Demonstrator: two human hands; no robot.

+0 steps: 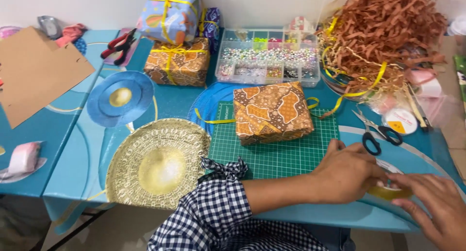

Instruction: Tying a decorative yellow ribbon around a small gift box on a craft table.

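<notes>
A plain white wall runs behind the work, far above the grip; a table in a glossy blue cloth with gold circles spreads left of it; a second blue-covered table abuts further left; pale floor shows below, evenly lit.

yellowish tape roll, flat on blue table edge, half hidden

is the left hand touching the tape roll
Touching: the head view shows the left hand laid on the tape roll, fingers covering its near edge.
</notes>
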